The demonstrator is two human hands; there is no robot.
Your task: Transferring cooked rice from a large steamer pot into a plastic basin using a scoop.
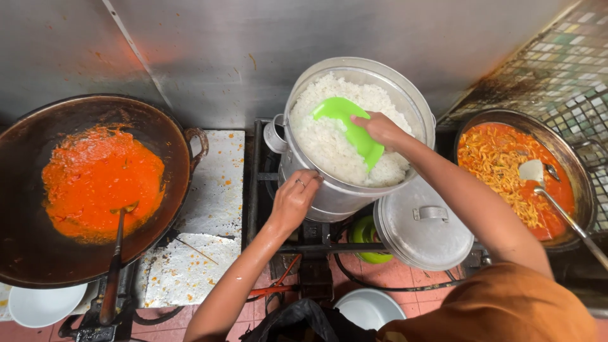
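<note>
Rice pot, tall, metal, tilted toward the camera on the burner, brimful of white rice. Probably heavy and hot-walled, smooth and slippery; best taken by the rolled rim or the side handle. Left hand curled over the near rim, fingers clamped on metal. Right hand closed around a green scoop, dug into the soft, clumping grains. Loose lid leaning just right of the pot; wok of orange sauce well left, noodle pan right.
</note>
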